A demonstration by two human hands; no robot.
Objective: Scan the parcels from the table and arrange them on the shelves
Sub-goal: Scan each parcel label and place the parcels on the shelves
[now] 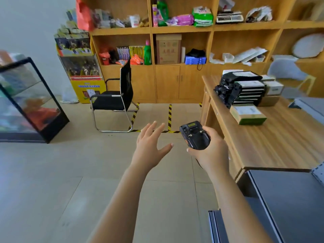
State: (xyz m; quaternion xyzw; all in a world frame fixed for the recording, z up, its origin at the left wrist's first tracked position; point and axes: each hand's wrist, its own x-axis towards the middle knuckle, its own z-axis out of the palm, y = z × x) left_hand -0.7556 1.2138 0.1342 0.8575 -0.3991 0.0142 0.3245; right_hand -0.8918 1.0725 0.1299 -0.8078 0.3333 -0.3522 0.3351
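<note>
Left hand (150,142) empty, fingers (158,128) spread, over floor. Right hand (208,148) just beside it, fingers curled round black scanner (194,135). Parcels (243,90) stacked on wooden worktop (284,137), well beyond right-hand fingers, far right. Shelves (175,30) further ahead, apart from both hands.

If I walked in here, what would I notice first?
Probably the hands held out in the middle: the right hand grips a black scanner, and the left hand is spread open, holding nothing. On the right, stacked black parcels sit on the wooden table, with colourful crowded shelves behind.
</note>
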